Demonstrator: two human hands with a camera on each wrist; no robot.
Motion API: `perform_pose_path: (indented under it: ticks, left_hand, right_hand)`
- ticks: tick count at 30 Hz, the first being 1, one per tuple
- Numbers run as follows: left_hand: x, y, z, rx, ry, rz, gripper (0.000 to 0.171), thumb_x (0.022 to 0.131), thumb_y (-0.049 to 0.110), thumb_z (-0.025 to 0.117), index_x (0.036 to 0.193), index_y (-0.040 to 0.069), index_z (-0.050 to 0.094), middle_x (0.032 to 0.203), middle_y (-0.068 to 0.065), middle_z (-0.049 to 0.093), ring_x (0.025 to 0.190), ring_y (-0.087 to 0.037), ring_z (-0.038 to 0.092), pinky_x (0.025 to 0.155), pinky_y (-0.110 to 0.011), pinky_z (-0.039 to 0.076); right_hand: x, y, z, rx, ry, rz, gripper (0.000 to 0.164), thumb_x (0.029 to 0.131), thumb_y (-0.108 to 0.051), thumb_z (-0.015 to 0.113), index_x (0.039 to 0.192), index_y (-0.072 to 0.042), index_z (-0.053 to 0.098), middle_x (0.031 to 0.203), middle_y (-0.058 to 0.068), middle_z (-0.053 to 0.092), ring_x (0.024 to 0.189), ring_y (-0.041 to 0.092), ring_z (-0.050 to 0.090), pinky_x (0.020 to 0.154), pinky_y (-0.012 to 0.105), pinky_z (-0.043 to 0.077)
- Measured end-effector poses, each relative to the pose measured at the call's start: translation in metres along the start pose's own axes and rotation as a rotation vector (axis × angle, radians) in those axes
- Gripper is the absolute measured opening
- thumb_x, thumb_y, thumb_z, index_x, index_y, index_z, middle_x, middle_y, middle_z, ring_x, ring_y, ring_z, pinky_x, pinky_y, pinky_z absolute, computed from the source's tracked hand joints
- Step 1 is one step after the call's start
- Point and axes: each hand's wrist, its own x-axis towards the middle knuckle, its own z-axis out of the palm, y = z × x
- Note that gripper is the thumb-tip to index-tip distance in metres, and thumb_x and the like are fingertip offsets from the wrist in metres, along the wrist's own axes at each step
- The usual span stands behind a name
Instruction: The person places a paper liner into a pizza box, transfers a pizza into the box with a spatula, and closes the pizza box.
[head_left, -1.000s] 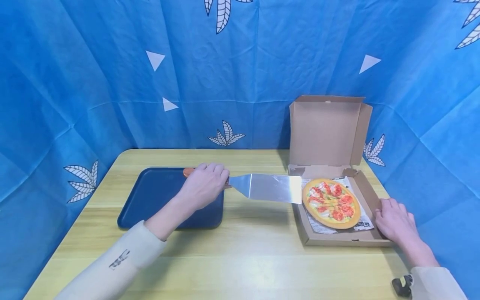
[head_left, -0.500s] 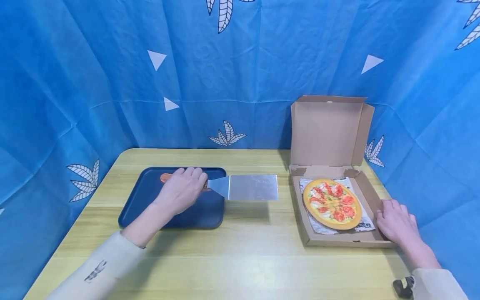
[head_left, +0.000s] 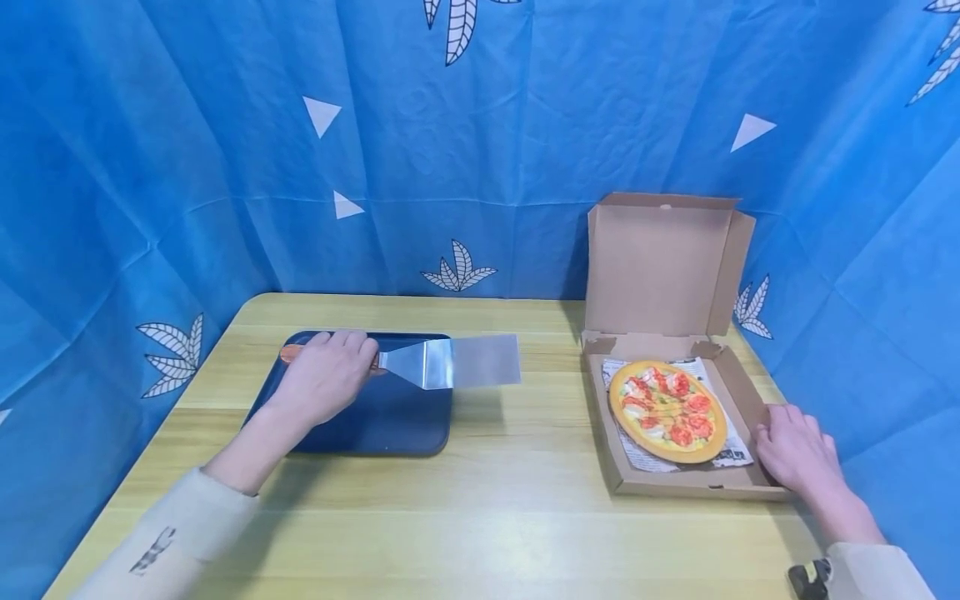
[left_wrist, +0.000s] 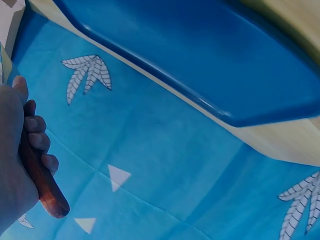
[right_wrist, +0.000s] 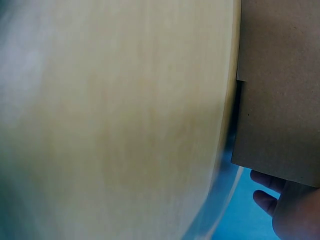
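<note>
My left hand point(head_left: 327, 375) grips the wooden handle of a metal spatula point(head_left: 486, 361), holding it above the dark blue tray point(head_left: 405, 421). The blade points right, past the tray's edge, with nothing on it. In the left wrist view, my fingers wrap round the brown handle point(left_wrist: 44, 185). A pizza point(head_left: 669, 412) with red and white toppings lies on printed paper point(head_left: 738, 450) in the cardboard pizza box point(head_left: 656, 271), whose lid stands raised. At the box's right side wall, my right hand point(head_left: 798, 450) holds on; the right wrist view shows fingertips below the box corner point(right_wrist: 280, 135).
The light wooden table point(head_left: 480, 533) carries the tray on the left and the box on the right. Blue cloth point(head_left: 420, 150) with leaf and triangle prints hangs behind and along both sides. The raised lid stands close to the back cloth.
My left hand has carried the spatula leftward, away from the pizza and over the tray; its blade has tilted somewhat. The pizza, box and right hand stay in place.
</note>
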Motion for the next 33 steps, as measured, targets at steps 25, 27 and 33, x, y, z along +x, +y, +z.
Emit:
perform_pose_path:
  ticks: [25, 27, 33]
  left_hand:
    - [-0.055, -0.057, 0.029, -0.066, 0.100, 0.036, 0.030, 0.092, 0.025, 0.071, 0.084, 0.004, 0.051, 0.069, -0.004, 0.041, 0.060, -0.024, 0.043, 0.053, -0.037, 0.040]
    - [-0.057, -0.060, 0.031, -0.064, 0.094, 0.045, 0.031, 0.094, 0.026, 0.070, 0.083, 0.004, 0.051, 0.069, -0.004, 0.041, 0.059, -0.024, 0.042, 0.053, -0.036, 0.039]
    - [-0.064, -0.066, 0.035, -0.042, 0.032, 0.051, 0.034, 0.100, 0.030, 0.066, 0.082, 0.006, 0.050, 0.068, -0.003, 0.039, 0.059, -0.022, 0.040, 0.054, -0.034, 0.037]
  right_hand:
    - [0.001, -0.001, 0.000, -0.016, 0.022, 0.008, 0.035, 0.104, -0.015, 0.044, 0.121, 0.015, 0.047, 0.121, 0.040, 0.044, 0.109, 0.060, 0.039, 0.082, 0.074, 0.036]
    - [0.001, 0.000, 0.001, -0.012, 0.023, 0.007, 0.034, 0.104, -0.016, 0.044, 0.120, 0.015, 0.047, 0.121, 0.039, 0.044, 0.108, 0.059, 0.040, 0.081, 0.074, 0.036]
    - [0.002, 0.001, 0.004, -0.007, 0.021, 0.004, 0.036, 0.105, -0.017, 0.044, 0.123, 0.015, 0.047, 0.124, 0.039, 0.043, 0.111, 0.060, 0.038, 0.083, 0.074, 0.036]
